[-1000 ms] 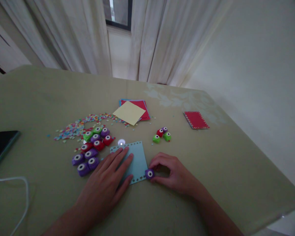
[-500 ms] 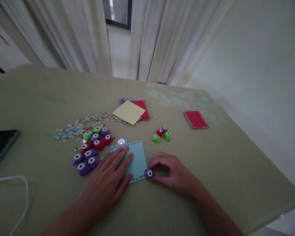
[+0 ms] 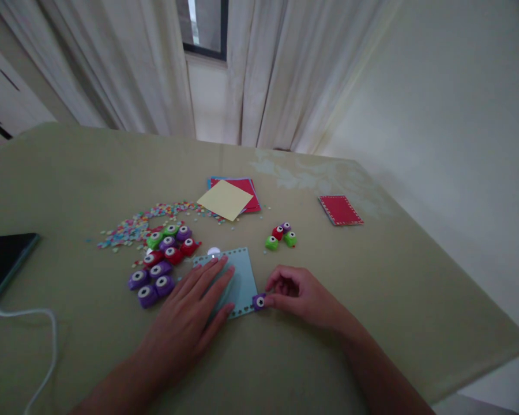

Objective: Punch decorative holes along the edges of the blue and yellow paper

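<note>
My left hand lies flat with fingers stretched out on a light blue paper square, pressing it to the table. The paper has small holes punched along its top and bottom edges. My right hand is closed round a small purple paper punch that sits on the paper's lower right corner.
A cluster of purple, red and green punches lies left of the paper, with a smaller group above my right hand. Coloured confetti, a stack of papers topped by yellow, a red card, a dark tablet and a white cable are also on the table.
The right hand and purple punch have shifted slightly left along the paper's bottom edge. The view has tilted a little. The left hand stays flat on the paper.
</note>
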Demonstrator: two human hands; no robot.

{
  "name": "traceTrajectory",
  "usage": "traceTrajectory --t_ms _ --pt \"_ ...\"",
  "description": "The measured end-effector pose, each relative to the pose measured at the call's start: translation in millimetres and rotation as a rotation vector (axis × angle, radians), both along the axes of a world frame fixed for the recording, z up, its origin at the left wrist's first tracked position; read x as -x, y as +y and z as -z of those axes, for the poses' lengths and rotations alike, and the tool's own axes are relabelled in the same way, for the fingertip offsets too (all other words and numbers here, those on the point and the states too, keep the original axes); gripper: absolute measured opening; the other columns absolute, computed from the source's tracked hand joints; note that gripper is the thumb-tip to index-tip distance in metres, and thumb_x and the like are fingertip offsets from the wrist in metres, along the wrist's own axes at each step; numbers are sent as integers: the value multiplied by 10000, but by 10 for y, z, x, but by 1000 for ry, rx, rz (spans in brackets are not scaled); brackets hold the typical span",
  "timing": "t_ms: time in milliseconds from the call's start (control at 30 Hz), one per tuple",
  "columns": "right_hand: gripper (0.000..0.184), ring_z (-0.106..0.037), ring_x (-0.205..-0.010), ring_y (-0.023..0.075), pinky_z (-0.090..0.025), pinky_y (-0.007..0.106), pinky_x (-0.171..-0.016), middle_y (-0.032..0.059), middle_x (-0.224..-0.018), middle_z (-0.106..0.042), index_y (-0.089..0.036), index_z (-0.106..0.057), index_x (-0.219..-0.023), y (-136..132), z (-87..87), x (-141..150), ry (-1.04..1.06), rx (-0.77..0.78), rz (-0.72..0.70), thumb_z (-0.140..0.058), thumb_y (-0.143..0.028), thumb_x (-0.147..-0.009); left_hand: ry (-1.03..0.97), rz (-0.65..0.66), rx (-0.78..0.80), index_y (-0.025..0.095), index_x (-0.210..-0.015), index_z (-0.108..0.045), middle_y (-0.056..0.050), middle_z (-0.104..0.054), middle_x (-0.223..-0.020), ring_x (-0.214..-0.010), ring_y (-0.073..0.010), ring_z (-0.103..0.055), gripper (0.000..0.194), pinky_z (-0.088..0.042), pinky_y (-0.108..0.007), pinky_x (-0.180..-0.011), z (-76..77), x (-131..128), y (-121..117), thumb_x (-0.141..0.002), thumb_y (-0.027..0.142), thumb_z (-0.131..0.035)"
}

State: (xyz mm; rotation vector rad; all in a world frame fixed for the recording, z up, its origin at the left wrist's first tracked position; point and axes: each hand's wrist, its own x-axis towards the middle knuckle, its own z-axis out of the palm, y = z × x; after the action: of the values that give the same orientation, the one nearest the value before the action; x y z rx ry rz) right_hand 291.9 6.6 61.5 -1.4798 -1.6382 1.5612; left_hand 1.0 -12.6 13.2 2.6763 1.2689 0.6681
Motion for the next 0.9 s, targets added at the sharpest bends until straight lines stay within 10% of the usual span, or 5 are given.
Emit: traceTrajectory --t_ms 267,367,567,667,900 --pt "350 -537 -621 147 -448 264 -553 -51 -644 -597 -203 -715 -741 223 36 16 -45 -36 -175 -943 -467 -773 -100 192 54 216 -1709 -306 -148 -486 -1719 -1601 -317 -444 738 -394 -539 -1312 -417 -415 -63 -1065 340 -645" --pt "236 -717 -917 262 -629 401 -828 35 -905 -771 -254 -834 -953 244 116 72 0 -340 -27 -925 -267 -736 -127 300 91 205 -1742 -200 -155 -426 -1756 -1633 -333 -383 977 -353 -560 -1336 -562 -712 10 -965 328 -780" --pt "714 -552 -1494 363 -495 575 -1191 94 -1394 -683 -344 -681 -1500 -110 310 217 -114 -617 390 -722 -134 -820 -258 505 110 184 -1724 -232 -167 -369 -1782 -1648 -319 -336 983 -304 -512 -1349 -580 -1254 317 -926 217 -806" --pt "864 -597 -1415 384 -521 575 -1167 96 -1345 -670 -402 -600 -1551 -288 387 211 -320 -721 601 -713 -34 -778 -311 549 138 235 -1683 -336 -139 -525 -1679 -1517 -295 -523 844 -422 -470 -1266 -466 -1421 429 -952 195 -756" --pt "720 -685 -958 328 -642 510 -907 64 -928 -614 -405 -690 -1391 -328 401 -50 -430 -720 451 -761 -51 -768 -380 491 140 231 -1546 -521 -113 -700 -1435 -1271 -287 -676 626 -516 -433 -1140 -287 -1505 424 -965 233 -754"
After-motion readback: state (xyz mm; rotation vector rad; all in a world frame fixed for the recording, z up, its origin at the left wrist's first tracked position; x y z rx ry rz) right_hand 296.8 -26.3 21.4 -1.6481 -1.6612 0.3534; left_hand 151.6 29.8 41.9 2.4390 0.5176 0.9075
